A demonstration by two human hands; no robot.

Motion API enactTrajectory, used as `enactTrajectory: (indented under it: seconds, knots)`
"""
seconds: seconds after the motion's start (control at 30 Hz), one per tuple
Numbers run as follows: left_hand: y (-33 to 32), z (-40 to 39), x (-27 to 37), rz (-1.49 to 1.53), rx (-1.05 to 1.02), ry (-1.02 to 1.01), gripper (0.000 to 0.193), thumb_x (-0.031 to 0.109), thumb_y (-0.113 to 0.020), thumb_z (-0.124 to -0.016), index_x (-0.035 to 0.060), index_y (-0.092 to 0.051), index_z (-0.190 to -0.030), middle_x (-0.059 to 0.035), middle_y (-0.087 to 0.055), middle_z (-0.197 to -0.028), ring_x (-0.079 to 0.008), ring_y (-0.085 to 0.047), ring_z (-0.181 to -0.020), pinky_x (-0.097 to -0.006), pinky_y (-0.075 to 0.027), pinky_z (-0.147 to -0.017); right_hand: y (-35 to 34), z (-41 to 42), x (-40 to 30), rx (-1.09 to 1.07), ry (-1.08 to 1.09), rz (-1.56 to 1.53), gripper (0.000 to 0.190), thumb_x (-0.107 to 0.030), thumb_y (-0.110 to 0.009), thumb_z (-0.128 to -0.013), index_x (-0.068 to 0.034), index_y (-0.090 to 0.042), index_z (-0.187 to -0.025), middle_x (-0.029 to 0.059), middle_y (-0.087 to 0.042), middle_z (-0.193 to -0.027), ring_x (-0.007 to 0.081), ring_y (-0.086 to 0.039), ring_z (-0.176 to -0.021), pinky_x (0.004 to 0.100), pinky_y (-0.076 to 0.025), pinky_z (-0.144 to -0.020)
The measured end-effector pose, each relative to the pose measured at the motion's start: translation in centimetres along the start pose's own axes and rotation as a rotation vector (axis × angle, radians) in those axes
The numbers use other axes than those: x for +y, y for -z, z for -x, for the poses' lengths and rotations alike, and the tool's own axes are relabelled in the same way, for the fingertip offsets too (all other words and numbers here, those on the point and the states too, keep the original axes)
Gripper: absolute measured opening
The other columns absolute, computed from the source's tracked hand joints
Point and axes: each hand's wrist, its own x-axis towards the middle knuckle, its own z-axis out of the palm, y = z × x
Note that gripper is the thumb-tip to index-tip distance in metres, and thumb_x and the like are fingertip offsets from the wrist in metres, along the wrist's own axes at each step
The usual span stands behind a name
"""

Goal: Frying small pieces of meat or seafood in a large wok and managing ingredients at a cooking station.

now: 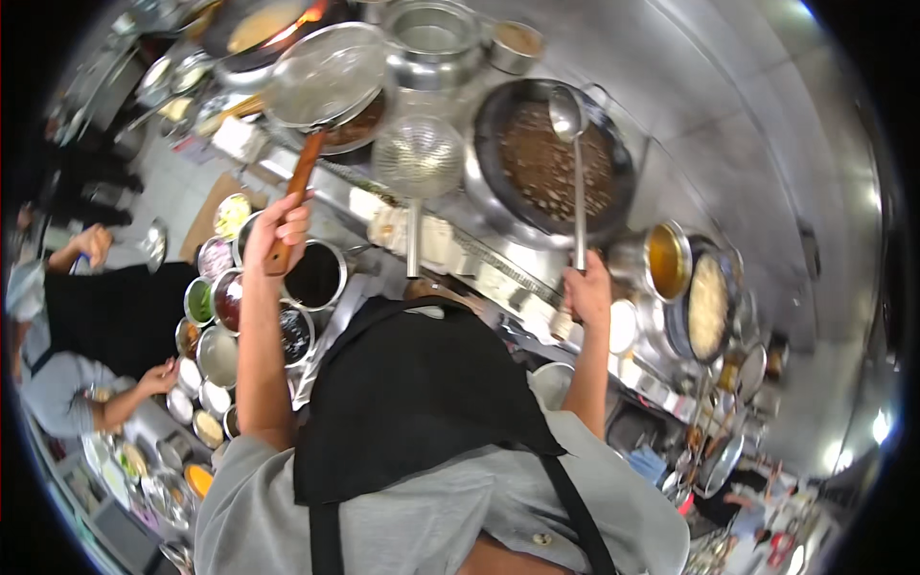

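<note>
My left hand (pixel 280 233) is closed around the wooden handle (pixel 305 172) of a wide mesh strainer (pixel 327 75). The strainer hangs over a pan of brown food (pixel 363 122), hiding part of it. In my right hand (pixel 591 291) is a long-handled steel ladle (pixel 568 115) with a wooden end. Its bowl is above the far side of a black wok (pixel 485 176), where brown, bubbling liquid (pixel 550 169) stands. Between my hands, a perforated steel skimmer (pixel 418 154) rests with its handle towards me; neither hand touches it.
Behind the skimmer stands a steel pot (pixel 431 32). Flame burns by another wok (pixel 215 43). On the right are a pot of amber liquid (pixel 667 259) and a pan of pale food (pixel 708 305). Several ingredient bowls (pixel 215 352) and a co-worker (pixel 108 316) are at left.
</note>
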Motion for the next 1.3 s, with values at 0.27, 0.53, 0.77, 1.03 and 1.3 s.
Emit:
enactTrajectory:
  seconds: [0.27, 0.53, 0.77, 1.03, 1.3]
  knots:
    - [3.0, -2.2, -2.7, -0.095, 0.140, 0.030, 0.026, 0.016, -0.050, -0.099, -0.0039, -0.050, -0.115, 0.0016, -0.038, -0.065, -0.0063, -0.037, -0.048, -0.0203, -0.035, -0.043, 0.0, -0.1, 2.5, 0.039, -0.137, -0.092, 0.019, -0.007, -0.054, -0.087, -0.002, -0.054, -0.106, -0.0002, -0.047, -0.059, 0.0098, -0.044, -0.040, 0.0254, -0.037, -0.036]
    - [1.8, -1.5, -2.4, -0.014, 0.095, 0.027, 0.027, 0.014, -0.050, -0.099, -0.0058, -0.049, -0.117, 0.0006, -0.039, -0.070, -0.0056, -0.037, -0.050, -0.0197, -0.034, -0.043, 0.1, 1.5, 0.4, -0.584, -0.323, -1.532, 0.024, -0.004, -0.041, -0.091, 0.004, -0.054, -0.109, -0.0019, -0.043, -0.061, 0.0056, -0.039, -0.040, 0.0230, -0.038, -0.035]
    - [-2.9, 1.1, -1.0, 0.172, -0.097, 0.016, 0.035, 0.015, -0.047, -0.100, -0.0099, -0.044, -0.124, 0.0004, -0.039, -0.071, -0.0050, -0.039, -0.051, -0.0192, -0.037, -0.043, -3.4, 1.0, -4.2, -0.793, -0.350, -1.552, 0.027, -0.005, -0.037, -0.091, 0.007, -0.043, -0.114, 0.0013, -0.044, -0.062, 0.0098, -0.045, -0.041, 0.0272, -0.040, -0.037]
    - [-6.1, 2.5, 0.6, 0.110, -0.127, -0.036, 0.034, 0.013, -0.049, -0.098, -0.0099, -0.044, -0.123, -0.0017, -0.043, -0.074, -0.0050, -0.040, -0.051, -0.0194, -0.038, -0.043, -10.5, -4.0, -7.6, -1.030, -0.505, -1.377, 0.021, -0.007, -0.041, -0.090, 0.003, -0.053, -0.106, -0.0022, -0.042, -0.061, 0.0066, -0.039, -0.039, 0.0243, -0.039, -0.036]
    - [-6.3, 3.3, 1.3, 0.065, -0.101, -0.049, 0.034, 0.012, -0.050, -0.097, -0.0105, -0.044, -0.122, -0.0014, -0.043, -0.074, -0.0043, -0.041, -0.050, -0.0185, -0.039, -0.042, -17.8, -6.3, -10.5, -0.762, -0.301, -0.549, 0.020, -0.003, -0.049, -0.087, -0.006, -0.049, -0.107, -0.0038, -0.042, -0.062, 0.0048, -0.039, -0.040, 0.0230, -0.034, -0.034]
